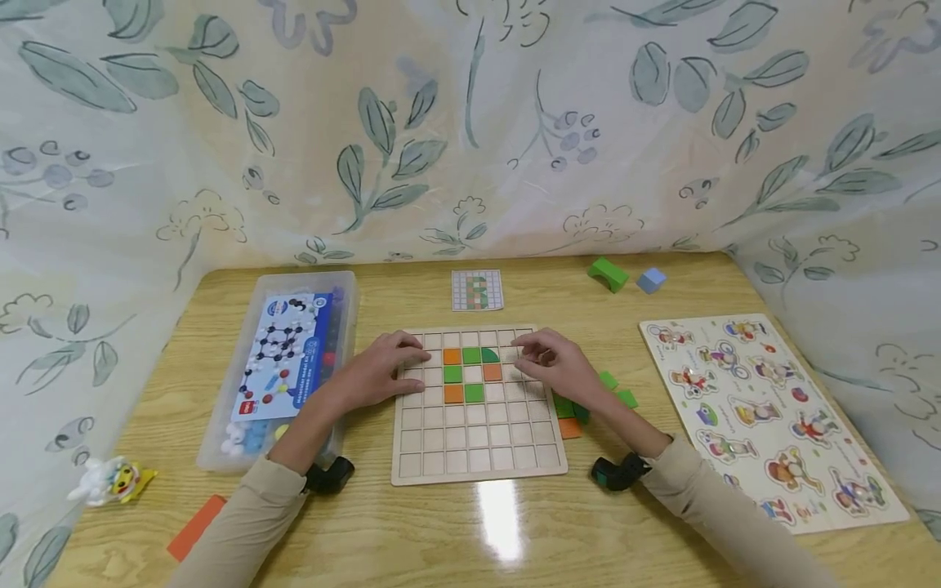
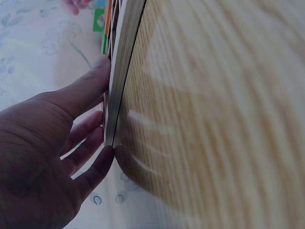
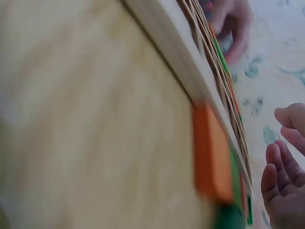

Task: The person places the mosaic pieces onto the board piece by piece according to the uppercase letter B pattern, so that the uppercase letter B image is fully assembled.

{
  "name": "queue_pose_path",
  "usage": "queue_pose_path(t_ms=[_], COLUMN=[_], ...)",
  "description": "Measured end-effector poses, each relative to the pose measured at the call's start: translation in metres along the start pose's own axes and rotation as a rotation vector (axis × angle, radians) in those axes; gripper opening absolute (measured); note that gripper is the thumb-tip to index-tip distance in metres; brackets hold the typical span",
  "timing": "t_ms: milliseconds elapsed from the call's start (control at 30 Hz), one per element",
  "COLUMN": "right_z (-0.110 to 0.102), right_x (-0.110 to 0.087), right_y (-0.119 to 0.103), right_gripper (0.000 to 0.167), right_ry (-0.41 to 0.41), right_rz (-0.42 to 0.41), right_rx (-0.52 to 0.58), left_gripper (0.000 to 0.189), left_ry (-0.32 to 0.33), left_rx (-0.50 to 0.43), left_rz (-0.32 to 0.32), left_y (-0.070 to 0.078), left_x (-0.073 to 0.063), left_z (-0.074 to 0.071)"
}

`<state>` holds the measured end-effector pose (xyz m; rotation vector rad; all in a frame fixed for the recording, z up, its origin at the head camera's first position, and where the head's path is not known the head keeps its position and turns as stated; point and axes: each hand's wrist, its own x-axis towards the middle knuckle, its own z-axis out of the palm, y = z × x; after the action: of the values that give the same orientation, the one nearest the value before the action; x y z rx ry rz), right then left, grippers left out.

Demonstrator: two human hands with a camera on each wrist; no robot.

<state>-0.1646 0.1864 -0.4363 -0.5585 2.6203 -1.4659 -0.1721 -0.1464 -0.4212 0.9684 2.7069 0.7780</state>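
Wooden grid board (image 1: pixel 478 462) touches the left hand (image 1: pixel 378 372), fingers loosely spread; the right hand (image 1: pixel 562 365), fingers half open, holds nothing.

The right hand (image 3: pixel 288 191) is at lower right, the left hand (image 3: pixel 238 24) at upper right, and an orange piece (image 3: pixel 212 152) right of centre beside the board (image 3: pixel 176 47).

Got the grid board (image 1: pixel 470 463) in front of me on the table (image 1: pixel 412 539), tiles (image 1: pixel 474 394) on it, card (image 1: pixel 477 291) behind, kit box (image 1: pixel 278 359) left, loose tiles (image 1: pixel 569 428) just right, puzzle board (image 1: pixel 772 437) further right.
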Motion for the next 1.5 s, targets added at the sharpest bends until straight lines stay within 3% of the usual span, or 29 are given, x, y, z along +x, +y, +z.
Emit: queue_pose_path(t_ms=[200,367,667,867,1133,1500], right_z=[-0.027,-0.039,-0.041,-0.040,-0.047,-0.052], right_x=[-0.014,-0.029,-0.036,-0.033,-0.021,0.007], right_y=[0.010,0.020,0.028,0.036,0.041,0.041], right_gripper=[0.037,0.035,0.035,0.035,0.042,0.051], right_ry=[0.040,0.087,0.122,0.120,0.021,-0.091], right_rz=[0.073,0.060,-0.033,-0.021,0.035,0.128], right_rx=[-0.017,-0.076,-0.258,-0.272,-0.265,-0.131], left_gripper=[0.045,0.046,0.046,0.046,0.045,0.045], left_ry=[0.007,0.009,0.014,0.029,0.004,0.004], left_rx=[0.010,0.016,0.017,0.029,0.007,0.007], left_rz=[0.008,0.011,-0.003,0.002,-0.008,-0.012], left_y=[0.000,-0.001,-0.002,-0.004,0.000,0.000], left_x=[-0.002,0.000,-0.002,-0.004,-0.002,0.000], left_z=[0.001,0.001,-0.002,-0.002,0.001,0.001])
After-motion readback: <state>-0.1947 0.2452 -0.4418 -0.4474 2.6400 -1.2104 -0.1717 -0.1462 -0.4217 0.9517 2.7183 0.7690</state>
